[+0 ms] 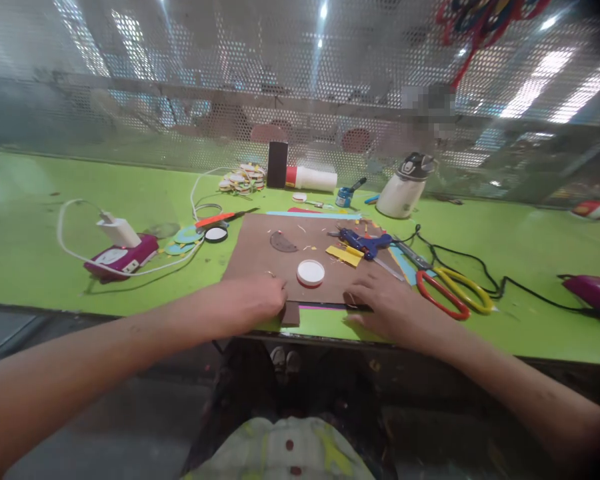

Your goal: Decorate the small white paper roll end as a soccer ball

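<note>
A brown board (pixel 250 260) lies flat on the green table before me. My left hand (pixel 257 301) rests at its near left edge with the fingers curled in; whatever they may hold is hidden. A small brown piece (pixel 291 316) sticks out beside those fingers, over the table edge. My right hand (pixel 380 301) lies palm down at the near right edge, fingers stretched out and apart. Between the hands sits a round white disc with a red rim (pixel 311 273). Behind it are a dark half-round piece (pixel 283 242), a yellow strip (pixel 345 255) and a blue glue gun (pixel 367 243).
Scissors with red and yellow handles (pixel 450 293) lie right of my right hand, by a black cord. At left are a purple power socket with a white plug (pixel 123 253) and an orange cutter (pixel 215 219). A spray bottle (pixel 405 187) stands behind, before a perforated screen (pixel 230 100).
</note>
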Demonstrator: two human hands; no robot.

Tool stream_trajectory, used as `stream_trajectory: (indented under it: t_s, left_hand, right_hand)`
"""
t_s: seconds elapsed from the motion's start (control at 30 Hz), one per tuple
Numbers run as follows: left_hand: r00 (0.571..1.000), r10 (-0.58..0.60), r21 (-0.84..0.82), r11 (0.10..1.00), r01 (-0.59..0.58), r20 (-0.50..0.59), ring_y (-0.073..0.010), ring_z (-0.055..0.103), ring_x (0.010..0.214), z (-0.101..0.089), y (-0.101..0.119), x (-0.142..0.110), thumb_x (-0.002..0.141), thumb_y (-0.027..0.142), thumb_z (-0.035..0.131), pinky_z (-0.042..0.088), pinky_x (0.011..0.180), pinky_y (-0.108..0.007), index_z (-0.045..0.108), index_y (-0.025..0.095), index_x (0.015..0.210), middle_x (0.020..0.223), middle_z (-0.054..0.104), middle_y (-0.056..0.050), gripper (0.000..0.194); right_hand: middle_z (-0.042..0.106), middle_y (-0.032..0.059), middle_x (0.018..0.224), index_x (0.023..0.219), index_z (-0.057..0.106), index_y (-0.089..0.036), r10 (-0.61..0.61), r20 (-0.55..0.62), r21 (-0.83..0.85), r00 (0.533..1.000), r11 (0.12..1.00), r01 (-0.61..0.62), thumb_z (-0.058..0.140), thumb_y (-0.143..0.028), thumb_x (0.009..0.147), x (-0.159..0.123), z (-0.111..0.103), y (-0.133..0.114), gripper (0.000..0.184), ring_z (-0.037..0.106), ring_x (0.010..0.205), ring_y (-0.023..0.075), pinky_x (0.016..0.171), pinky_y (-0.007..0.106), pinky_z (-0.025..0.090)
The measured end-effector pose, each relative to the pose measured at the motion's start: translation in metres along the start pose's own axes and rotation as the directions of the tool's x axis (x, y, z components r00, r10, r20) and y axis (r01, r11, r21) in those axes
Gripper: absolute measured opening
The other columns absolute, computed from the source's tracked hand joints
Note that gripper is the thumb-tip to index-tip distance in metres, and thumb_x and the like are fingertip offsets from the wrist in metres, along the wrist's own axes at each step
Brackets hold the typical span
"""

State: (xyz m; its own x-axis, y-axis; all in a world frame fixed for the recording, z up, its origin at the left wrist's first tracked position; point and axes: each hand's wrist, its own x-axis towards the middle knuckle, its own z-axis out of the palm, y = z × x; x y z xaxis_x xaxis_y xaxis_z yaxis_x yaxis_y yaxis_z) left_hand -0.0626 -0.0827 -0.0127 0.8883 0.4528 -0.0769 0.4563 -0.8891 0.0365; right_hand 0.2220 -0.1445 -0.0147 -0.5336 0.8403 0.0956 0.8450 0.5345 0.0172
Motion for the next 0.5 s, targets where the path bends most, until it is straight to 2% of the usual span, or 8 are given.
stream_trajectory:
  t_s: [0.07,0.13,0.23,0.33,0.4,0.43,0.5]
  left_hand:
    - [0.998,0.047,0.147,0.988,-0.053,0.047,-0.0273,0.067,0.076,0.001,0.003,0.004,0.079,-0.006,0.061,0.045,0.069,-0.035,0.070,0.011,0.082,0.084,0.072,-0.015,0.020]
    - [0.997,0.063,0.258,0.964,-0.072,0.040,-0.0266,0.067,0.074,-0.001,0.006,0.006,0.080,-0.006,0.061,0.044,0.066,-0.034,0.069,0.011,0.084,0.082,0.072,-0.014,0.020]
    - [1.000,-0.005,0.283,0.959,0.004,0.004,-0.0234,0.067,0.071,-0.009,0.007,0.005,0.086,-0.004,0.057,0.042,0.062,-0.031,0.068,0.012,0.089,0.081,0.072,-0.011,0.020]
    - [0.994,-0.106,0.257,0.961,0.099,0.014,-0.0228,0.068,0.072,-0.020,0.003,0.005,0.089,0.002,0.056,0.040,0.059,-0.030,0.068,0.014,0.087,0.083,0.074,-0.011,0.017]
    - [0.990,-0.138,0.230,0.964,0.130,0.018,-0.0226,0.067,0.070,-0.025,-0.001,0.007,0.088,0.007,0.058,0.037,0.057,-0.030,0.069,0.015,0.085,0.083,0.075,-0.010,0.014]
    - [0.988,-0.153,0.218,0.965,0.145,0.019,-0.0224,0.067,0.069,-0.027,-0.003,0.009,0.087,0.008,0.059,0.036,0.056,-0.030,0.070,0.015,0.084,0.081,0.075,-0.010,0.014]
    - [0.984,-0.178,0.199,0.965,0.170,0.021,-0.0211,0.064,0.065,-0.030,-0.007,0.012,0.084,0.010,0.058,0.034,0.054,-0.030,0.071,0.016,0.079,0.078,0.074,-0.009,0.015]
  right_hand:
    - [0.072,0.0131,0.098,0.097,0.073,-0.016,-0.038,0.022,-0.048,0.999,0.998,0.039,0.068,-0.027,0.091,-0.004,-0.005,-0.008,0.013,0.064,0.098,0.0289,0.084,0.039,0.048]
    - [0.073,0.0136,0.097,0.100,0.074,-0.015,-0.065,0.021,-0.083,0.998,0.994,0.067,0.065,-0.020,0.090,-0.002,-0.009,-0.017,0.014,0.065,0.095,0.0272,0.082,0.037,0.048]
    - [0.074,0.0146,0.098,0.104,0.075,-0.012,-0.069,0.023,-0.117,0.997,0.991,0.071,0.064,-0.014,0.088,0.004,-0.011,-0.023,0.019,0.065,0.094,0.0273,0.081,0.037,0.048]
    - [0.074,0.0158,0.102,0.109,0.074,-0.010,-0.052,-0.006,-0.139,0.999,0.989,0.051,0.063,-0.013,0.090,0.010,-0.007,-0.017,0.022,0.066,0.097,0.0303,0.082,0.041,0.050]
    - [0.074,0.0163,0.107,0.111,0.073,-0.010,-0.070,-0.110,-0.121,0.992,0.991,0.056,0.062,-0.014,0.091,0.010,-0.003,-0.011,0.022,0.065,0.099,0.0306,0.083,0.042,0.052]
    - [0.074,0.0164,0.109,0.111,0.072,-0.011,-0.079,-0.200,-0.101,0.977,0.993,0.060,0.062,-0.014,0.092,0.009,-0.001,-0.009,0.022,0.065,0.099,0.0299,0.083,0.041,0.053]
    - [0.074,0.0159,0.106,0.106,0.071,-0.011,-0.083,-0.424,-0.055,0.902,0.996,0.065,0.060,-0.014,0.094,0.006,0.003,-0.010,0.017,0.065,0.095,0.0275,0.083,0.040,0.053]
